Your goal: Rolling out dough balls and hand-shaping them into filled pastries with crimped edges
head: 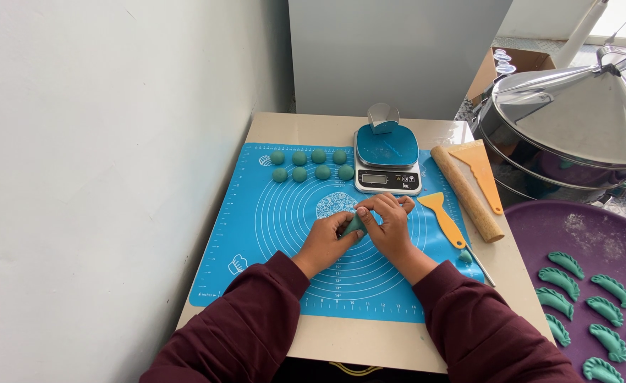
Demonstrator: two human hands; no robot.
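Both hands meet over the middle of the blue mat (270, 234), closed together on one small piece of green dough (354, 225). The left hand (325, 241) has its grip shut around the lower end of the dough, fingers curled under it. The right hand (390, 225) pinches the upper edge between thumb and fingertips, its grip shut on the same piece. The dough sits between the two hands, just above the mat; most of it is hidden by the fingers, so its exact shape cannot be told.

Just behind the hands lies a flat round of pale patterned dough (336, 204) on the mat. Farther back, near the mat's far edge, eight green dough balls (311, 165) stand in two rows. To their right is a kitchen scale (387, 162) with a blue top and a small metal cup (382, 118) at its back.

Right of the hands, an orange scraper (443, 216) lies on the mat, and a small lump of green dough (465, 257) rests by the mat's right edge, beside a thin metal tool (482, 266). A wooden rolling pin (465, 191) lies slantwise along the bench (341, 128), with a second orange scraper (480, 168) leaning across it.

Off the bench to the right, a purple tray (540, 234) holds rows of folded green dumplings (597, 308). Behind it stands a large steel steamer (575, 113) with a cone-shaped lid.
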